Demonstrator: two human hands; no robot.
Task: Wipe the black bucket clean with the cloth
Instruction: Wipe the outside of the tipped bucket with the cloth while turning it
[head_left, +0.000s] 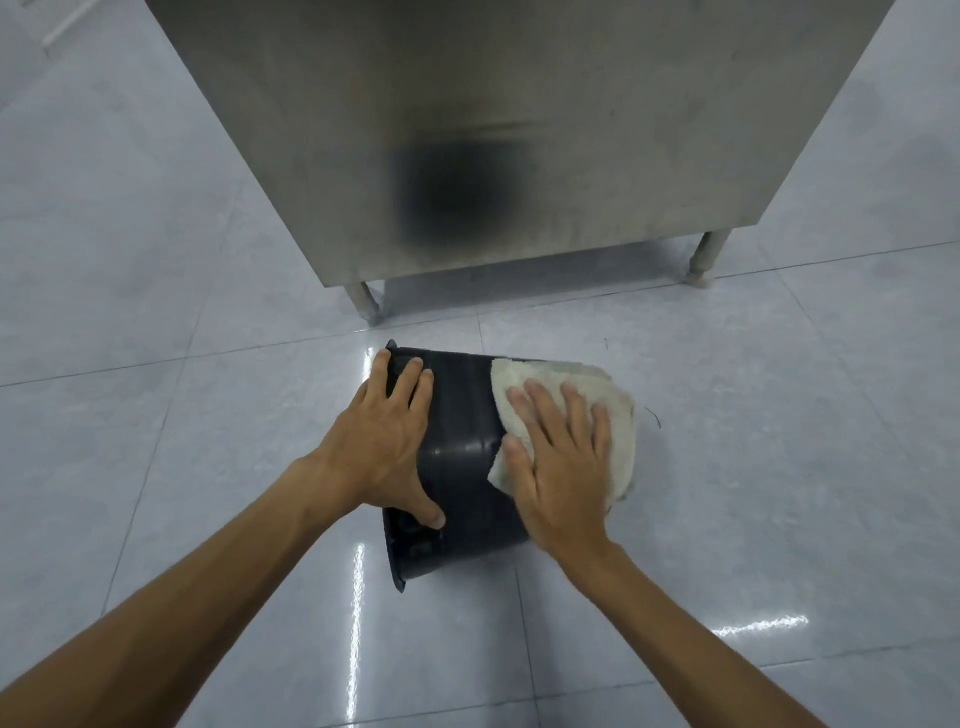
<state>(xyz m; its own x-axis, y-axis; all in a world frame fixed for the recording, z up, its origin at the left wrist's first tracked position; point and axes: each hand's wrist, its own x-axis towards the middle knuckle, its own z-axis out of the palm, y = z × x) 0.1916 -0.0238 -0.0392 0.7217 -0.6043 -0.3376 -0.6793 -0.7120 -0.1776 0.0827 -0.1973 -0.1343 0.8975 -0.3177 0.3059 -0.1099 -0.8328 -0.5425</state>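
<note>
The black bucket (462, 441) lies on its side on the tiled floor, its rim toward the left. My left hand (384, 441) rests spread on the bucket's wall near the rim, fingers and thumb gripping it. A white cloth (613, 410) covers the bucket's right end, where the base is hidden. My right hand (558, 467) lies flat on the cloth, pressing it against the bucket.
A stainless steel cabinet (519, 156) on short legs (366, 304) stands just behind the bucket, with a dark reflection on its front. Glossy pale floor tiles (753, 467) spread on every side.
</note>
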